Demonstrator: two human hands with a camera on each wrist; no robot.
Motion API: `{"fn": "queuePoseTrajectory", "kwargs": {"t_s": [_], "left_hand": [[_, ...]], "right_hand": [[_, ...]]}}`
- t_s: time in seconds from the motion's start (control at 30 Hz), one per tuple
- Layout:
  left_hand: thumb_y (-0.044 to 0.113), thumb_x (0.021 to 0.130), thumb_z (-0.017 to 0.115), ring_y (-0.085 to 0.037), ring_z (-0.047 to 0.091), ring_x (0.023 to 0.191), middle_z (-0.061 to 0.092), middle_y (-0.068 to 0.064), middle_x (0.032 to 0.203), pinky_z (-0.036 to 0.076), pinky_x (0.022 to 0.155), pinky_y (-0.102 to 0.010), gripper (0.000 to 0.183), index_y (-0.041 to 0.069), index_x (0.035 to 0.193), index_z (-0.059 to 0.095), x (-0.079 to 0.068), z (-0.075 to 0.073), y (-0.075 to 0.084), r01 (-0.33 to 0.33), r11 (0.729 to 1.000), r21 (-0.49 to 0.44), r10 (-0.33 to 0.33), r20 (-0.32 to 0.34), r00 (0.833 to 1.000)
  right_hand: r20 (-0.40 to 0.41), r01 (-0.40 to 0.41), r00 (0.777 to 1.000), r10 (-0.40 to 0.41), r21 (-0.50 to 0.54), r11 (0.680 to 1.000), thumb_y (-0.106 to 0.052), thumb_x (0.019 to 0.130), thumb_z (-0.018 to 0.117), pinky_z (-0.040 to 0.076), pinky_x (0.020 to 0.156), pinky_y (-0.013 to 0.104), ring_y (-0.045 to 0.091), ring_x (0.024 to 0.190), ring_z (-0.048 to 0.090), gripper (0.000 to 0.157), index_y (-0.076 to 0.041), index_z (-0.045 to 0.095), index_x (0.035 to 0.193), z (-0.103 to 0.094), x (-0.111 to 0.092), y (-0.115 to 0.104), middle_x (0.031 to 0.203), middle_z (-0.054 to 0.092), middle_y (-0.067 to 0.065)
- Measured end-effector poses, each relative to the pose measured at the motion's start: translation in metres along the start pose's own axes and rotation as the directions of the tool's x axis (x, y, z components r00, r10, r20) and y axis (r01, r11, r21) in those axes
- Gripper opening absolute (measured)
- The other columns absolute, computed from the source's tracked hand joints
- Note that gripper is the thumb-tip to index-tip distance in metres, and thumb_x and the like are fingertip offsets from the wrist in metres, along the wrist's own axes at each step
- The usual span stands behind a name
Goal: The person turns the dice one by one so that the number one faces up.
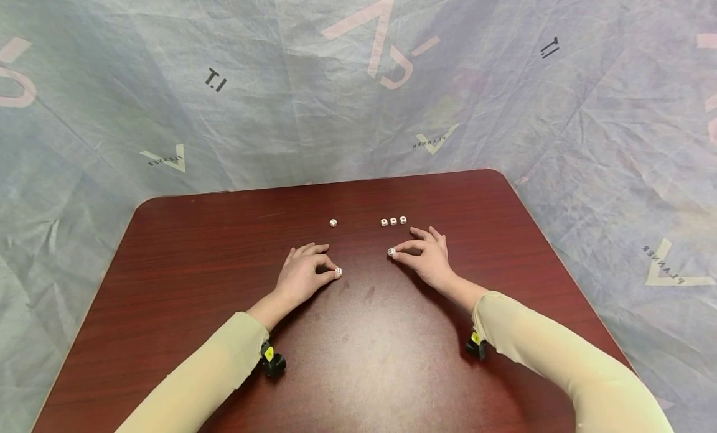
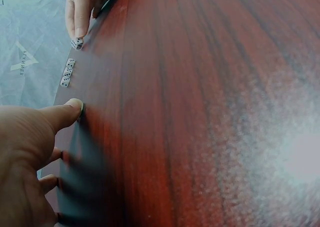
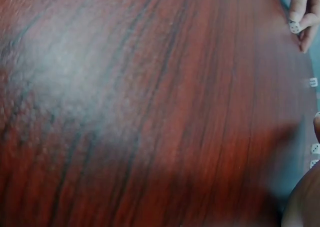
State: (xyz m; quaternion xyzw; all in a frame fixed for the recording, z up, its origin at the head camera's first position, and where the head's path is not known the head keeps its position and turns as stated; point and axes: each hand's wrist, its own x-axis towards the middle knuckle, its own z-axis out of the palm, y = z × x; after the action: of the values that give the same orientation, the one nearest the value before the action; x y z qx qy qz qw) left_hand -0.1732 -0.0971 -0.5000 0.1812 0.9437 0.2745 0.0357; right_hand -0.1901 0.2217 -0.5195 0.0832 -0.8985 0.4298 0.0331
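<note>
My left hand (image 1: 300, 275) pinches a white die (image 1: 338, 272) between thumb and index finger, its other fingers reaching forward over the table. Across from it, my right hand (image 1: 428, 257) pinches another die (image 1: 391, 252) by the fingertips. In the left wrist view the left thumb (image 2: 65, 114) hides most of the left die. Beyond the right hand, three dice (image 1: 393, 221) stand in a short row with slight gaps in the head view. A single die (image 1: 333, 223) sits apart to their left, beyond the left hand.
The dark red wood-grain table (image 1: 224, 234) has rounded far corners and carries a bright glare near its middle. Grey printed fabric (image 1: 252, 122) hangs behind it and on both sides. A small black camera (image 1: 272, 361) is strapped at the left wrist, another (image 1: 476, 346) at the right.
</note>
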Motion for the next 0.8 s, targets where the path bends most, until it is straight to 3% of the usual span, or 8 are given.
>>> {"fn": "queuePoseTrajectory", "kwargs": {"t_s": [0.33, 0.67, 0.8], "left_hand": [[0.039, 0.093, 0.076, -0.033, 0.034, 0.149, 0.052, -0.006, 0.152, 0.012, 0.121, -0.063, 0.011, 0.029, 0.096, 0.080, -0.0003, 0.0010, -0.0010, 0.001, 1.000, 0.001, -0.001, -0.004, 1.000], [0.039, 0.092, 0.077, -0.033, 0.034, 0.148, 0.053, -0.006, 0.152, 0.012, 0.121, -0.064, 0.010, 0.030, 0.095, 0.080, 0.0001, 0.0015, -0.0015, -0.007, 1.000, -0.006, 0.006, -0.011, 1.000], [0.039, 0.093, 0.077, -0.034, 0.034, 0.148, 0.053, -0.006, 0.152, 0.012, 0.121, -0.064, 0.011, 0.030, 0.095, 0.080, -0.0002, 0.0011, -0.0016, -0.007, 1.000, -0.004, 0.007, -0.009, 1.000]], "right_hand": [[-0.024, 0.028, 0.999, -0.031, -0.124, 0.992, -0.035, 0.083, 0.087, -0.005, 0.117, 0.068, 0.048, 0.150, 0.014, 0.013, -0.025, 0.083, 0.091, 0.0041, 0.0002, -0.0034, 0.153, 0.046, 0.021], [0.010, 0.039, 0.999, -0.038, -0.120, 0.992, -0.034, 0.087, 0.084, -0.006, 0.118, 0.067, 0.048, 0.151, 0.010, 0.013, -0.025, 0.083, 0.095, 0.0012, -0.0021, -0.0021, 0.156, 0.041, 0.021], [0.019, 0.032, 0.999, -0.030, -0.127, 0.991, -0.033, 0.088, 0.083, -0.001, 0.118, 0.067, 0.046, 0.152, 0.010, 0.013, -0.024, 0.083, 0.097, -0.0005, -0.0032, -0.0016, 0.157, 0.041, 0.020]]}}
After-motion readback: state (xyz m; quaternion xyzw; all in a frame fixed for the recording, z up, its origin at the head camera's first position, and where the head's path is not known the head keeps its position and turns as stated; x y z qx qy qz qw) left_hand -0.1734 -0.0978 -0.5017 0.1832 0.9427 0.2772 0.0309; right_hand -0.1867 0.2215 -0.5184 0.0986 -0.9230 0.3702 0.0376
